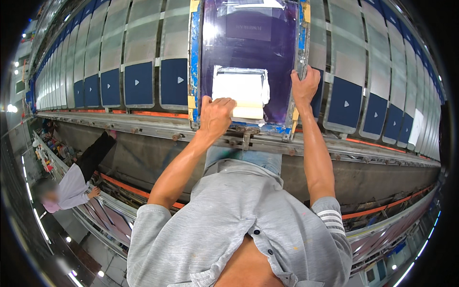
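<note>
Purple screen [241, 53] lies on a long table [122, 124] beside a grey aisle [155, 146].

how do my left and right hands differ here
Your left hand grips the cream bar at its left end; your right hand holds the screen frame by its right side. The right hand reaches farther out than the left hand. Both are bare.

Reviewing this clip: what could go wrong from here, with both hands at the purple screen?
The left hand grips a pale bar beside wet-looking white smears, so its fingers might pick some up. The right hand holds the rail of the frame; an uneven pull might skew it. A stray drip could mark the nearby blue panels.
</note>
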Available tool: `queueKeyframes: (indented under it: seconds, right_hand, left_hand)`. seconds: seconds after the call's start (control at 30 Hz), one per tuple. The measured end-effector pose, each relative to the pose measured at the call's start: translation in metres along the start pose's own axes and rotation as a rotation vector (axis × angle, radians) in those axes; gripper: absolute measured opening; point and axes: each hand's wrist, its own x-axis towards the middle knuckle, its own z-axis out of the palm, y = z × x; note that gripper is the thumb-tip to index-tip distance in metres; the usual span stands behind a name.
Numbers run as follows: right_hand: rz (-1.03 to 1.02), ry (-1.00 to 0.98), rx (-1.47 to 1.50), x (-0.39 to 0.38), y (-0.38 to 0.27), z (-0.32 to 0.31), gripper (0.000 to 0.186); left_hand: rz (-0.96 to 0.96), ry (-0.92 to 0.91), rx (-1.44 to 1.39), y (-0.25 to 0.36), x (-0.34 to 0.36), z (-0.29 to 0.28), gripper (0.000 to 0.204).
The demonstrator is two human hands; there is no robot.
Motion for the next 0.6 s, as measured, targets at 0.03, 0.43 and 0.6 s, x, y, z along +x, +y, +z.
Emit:
queueKeyframes:
  seconds: [0.03, 0.43, 0.6]
  right_hand:
    - [0.004, 0.005, -0.006, 0.0, 0.004, -0.002, 0.047]
    - [0.055, -0.037, -0.114, -0.015, -0.014, 0.061, 0.049]
    - [0.033, -0.134, -0.276, -0.023, -0.019, 0.057, 0.062]
  left_hand:
    - [-0.002, -0.066, 0.012, 0.0, 0.003, -0.002, 0.024]
    - [-0.013, -0.121, 0.052, -0.043, 0.002, -0.002, 0.028]
    - [0.032, 0.009, 0.038, -0.039, -0.017, 0.005, 0.026]
